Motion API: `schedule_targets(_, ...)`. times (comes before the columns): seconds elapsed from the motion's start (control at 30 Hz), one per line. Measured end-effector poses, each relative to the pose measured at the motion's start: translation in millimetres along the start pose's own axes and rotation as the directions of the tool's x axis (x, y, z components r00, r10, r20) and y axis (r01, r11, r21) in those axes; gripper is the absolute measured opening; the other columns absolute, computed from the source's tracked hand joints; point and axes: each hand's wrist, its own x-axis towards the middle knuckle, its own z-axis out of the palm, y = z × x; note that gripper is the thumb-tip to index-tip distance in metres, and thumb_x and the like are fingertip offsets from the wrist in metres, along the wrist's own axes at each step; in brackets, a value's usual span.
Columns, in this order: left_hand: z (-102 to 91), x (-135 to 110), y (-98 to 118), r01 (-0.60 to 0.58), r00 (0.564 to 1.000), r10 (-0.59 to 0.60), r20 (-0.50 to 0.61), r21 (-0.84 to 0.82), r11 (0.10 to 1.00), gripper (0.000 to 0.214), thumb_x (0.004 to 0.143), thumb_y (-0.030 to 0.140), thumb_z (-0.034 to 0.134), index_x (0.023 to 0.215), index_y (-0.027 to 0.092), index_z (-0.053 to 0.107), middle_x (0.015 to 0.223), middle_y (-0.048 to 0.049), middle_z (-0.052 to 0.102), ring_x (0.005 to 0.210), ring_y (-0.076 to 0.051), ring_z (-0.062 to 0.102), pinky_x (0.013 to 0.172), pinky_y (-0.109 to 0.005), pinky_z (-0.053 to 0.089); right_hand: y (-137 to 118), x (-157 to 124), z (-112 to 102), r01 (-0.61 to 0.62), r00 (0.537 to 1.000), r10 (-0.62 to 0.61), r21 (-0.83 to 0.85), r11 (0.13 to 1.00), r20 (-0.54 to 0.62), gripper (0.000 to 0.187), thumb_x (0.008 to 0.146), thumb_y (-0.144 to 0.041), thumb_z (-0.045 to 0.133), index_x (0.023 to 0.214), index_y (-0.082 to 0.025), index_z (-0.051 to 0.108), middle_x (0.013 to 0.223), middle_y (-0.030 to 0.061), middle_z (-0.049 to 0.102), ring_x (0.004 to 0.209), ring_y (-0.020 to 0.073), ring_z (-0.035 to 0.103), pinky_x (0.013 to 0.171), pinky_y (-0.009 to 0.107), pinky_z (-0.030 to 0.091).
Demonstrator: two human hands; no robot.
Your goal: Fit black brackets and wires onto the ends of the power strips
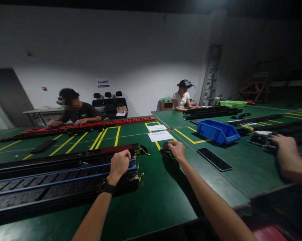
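My left hand, with a black watch on its wrist, rests closed over the right end of several long strips with blue edges. Dark panels with small red dots run along these strips. Whatever its curled fingers hold, if anything, is hidden. Yellow wire ends stick out from the strip ends. My right hand is closed on a small black part at the green table top. Between my hands, another small dark piece with a yellow wire lies at the end of the rear strip.
White paper labels lie ahead. To the right are a black phone and a blue bin. A co-worker's hand handles dark parts at the far right. Two people sit across the table, one behind a red slotted rail.
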Motion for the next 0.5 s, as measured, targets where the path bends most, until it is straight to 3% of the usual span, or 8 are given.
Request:
schedule_targets(0.2, -0.8, -1, 4, -0.004, 0.999, 0.003, 0.042, 0.030, 1.000, 0.025, 0.076, 0.010, 0.044, 0.068, 0.022, 0.065, 0.071, -0.0006, 0.069, 0.069, -0.016, 0.060, 0.063, -0.027, 0.031, 0, -1, 4, 0.055, 0.998, -0.053, -0.050, 0.997, 0.041, 0.025, 0.080, -0.024, 0.061, 0.094, -0.015, 0.079, 0.091, 0.0121, 0.078, 0.088, 0.0244, 0.072, 0.080, 0.031, 0.050)
schedule_targets(0.5, -1.5, -1, 5, 0.004, 0.997, -0.010, 0.072, 0.079, 0.997, 0.026, 0.077, 0.009, 0.045, 0.070, 0.022, 0.067, 0.073, -0.0007, 0.071, 0.071, -0.017, 0.062, 0.064, -0.027, 0.033, 13, 3, 10, 0.161, 0.985, -0.148, -0.177, 0.971, 0.087, 0.027, 0.079, -0.020, 0.062, 0.100, -0.015, 0.079, 0.103, 0.0147, 0.077, 0.095, 0.0279, 0.069, 0.081, 0.033, 0.047)
